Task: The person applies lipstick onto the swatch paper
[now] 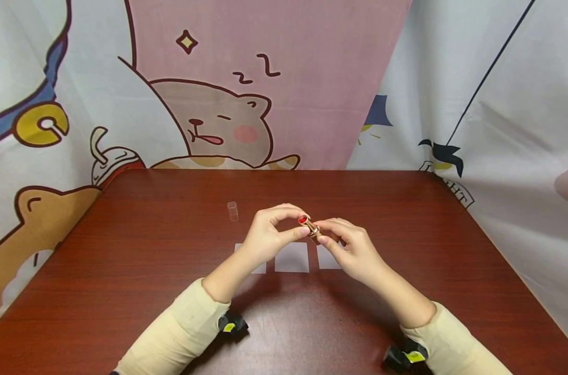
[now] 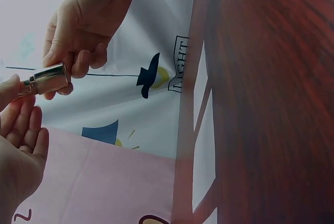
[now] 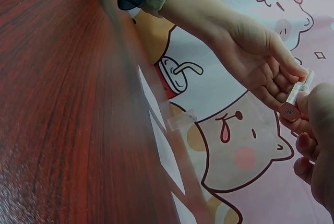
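A gold lipstick with a red tip is held between both hands, above the table and tilted with its red end toward the upper left in the head view. My left hand pinches the upper tube near the red tip between thumb and forefinger. The lower gold base is gripped by the thumb and fingers of my right hand. In the left wrist view the shiny base shows beside the right fingers; in the right wrist view the flat bottom end faces the camera.
A clear cap stands on the brown table, left of and beyond the hands. Three white paper squares lie in a row below the hands, the middle square fully visible. A printed cartoon curtain hangs behind the table.
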Motion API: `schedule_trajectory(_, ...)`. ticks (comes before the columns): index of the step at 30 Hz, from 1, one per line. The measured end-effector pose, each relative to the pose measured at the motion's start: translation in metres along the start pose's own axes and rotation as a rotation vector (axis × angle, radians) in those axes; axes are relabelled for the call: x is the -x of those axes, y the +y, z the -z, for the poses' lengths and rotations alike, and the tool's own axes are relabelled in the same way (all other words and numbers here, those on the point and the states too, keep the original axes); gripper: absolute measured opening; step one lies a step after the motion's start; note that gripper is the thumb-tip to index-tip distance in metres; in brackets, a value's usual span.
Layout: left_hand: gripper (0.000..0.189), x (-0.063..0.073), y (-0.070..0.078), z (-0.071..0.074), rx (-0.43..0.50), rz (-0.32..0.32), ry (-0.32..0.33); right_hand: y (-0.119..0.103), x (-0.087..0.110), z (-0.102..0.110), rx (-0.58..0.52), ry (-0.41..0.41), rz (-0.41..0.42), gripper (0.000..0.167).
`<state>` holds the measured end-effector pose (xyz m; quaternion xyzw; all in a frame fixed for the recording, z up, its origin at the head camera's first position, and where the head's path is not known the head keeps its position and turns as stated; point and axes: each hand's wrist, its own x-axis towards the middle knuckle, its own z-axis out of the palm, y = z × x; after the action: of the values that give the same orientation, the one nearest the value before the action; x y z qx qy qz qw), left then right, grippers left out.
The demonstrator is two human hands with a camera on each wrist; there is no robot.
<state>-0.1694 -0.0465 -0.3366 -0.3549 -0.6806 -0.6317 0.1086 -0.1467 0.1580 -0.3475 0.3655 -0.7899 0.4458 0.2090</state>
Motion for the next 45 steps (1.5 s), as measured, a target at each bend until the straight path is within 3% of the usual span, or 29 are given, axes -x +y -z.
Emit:
schedule_trajectory(8,0.016,0.0002,-0.0013,-0.0005,0.041,-0.016,-0.003,0.0011,0.0020,0.0003,-0.027,-0.033,-0.054,0.027)
schedule_trajectory(18,0.016,0.0008,-0.0007,-0.0003,0.003,-0.026,-0.004,0.0022,0.0019,0.0008,-0.083,-0.068,-0.045,0.029)
schedule_trajectory(30,0.016,-0.0001,0.0013,0.0000,0.027,-0.034,0.031,-0.0006,0.0002,0.0009,-0.025,0.100,0.006,0.033)
schedule_trajectory(45,0.017,0.0006,0.0025,0.0001,0.006,-0.040,0.065,-0.0018,0.0027,-0.0017,-0.048,0.183,-0.023,0.041)
